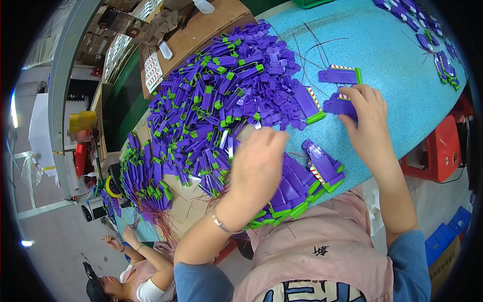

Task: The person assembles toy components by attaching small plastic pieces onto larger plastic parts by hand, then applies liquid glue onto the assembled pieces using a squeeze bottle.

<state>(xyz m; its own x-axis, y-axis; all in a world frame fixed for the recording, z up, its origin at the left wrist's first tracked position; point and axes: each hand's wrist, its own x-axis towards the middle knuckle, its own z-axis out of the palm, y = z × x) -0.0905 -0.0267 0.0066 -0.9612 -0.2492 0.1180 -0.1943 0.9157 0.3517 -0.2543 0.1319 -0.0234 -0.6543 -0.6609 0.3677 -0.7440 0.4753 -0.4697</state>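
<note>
My right hand point(371, 118) closes its thumb and fingers on a purple plastic part point(335, 105) with a red-and-white striped strip, lying on the blue tabletop. Just beyond it lies a similar purple part with a green end point(336, 76), and another green-ended part point(306, 100) rests to its left. My left hand point(259, 166), smeared by motion, hovers by the near edge of a big heap of small purple and green plastic pieces point(211, 95); what its fingers hold cannot be made out. Near my body, a fanned row of purple parts point(289, 189) with green ends has one striped part point(322, 163) beside it.
Thin dark red wires point(319, 50) trail over the blue table point(382, 45). More purple pieces point(443, 60) lie at the far right. A sheet of striped stickers point(152, 73) hangs at a cardboard box point(196, 38). Right stands a red stool point(435, 151); a co-worker point(133, 272) sits lower left.
</note>
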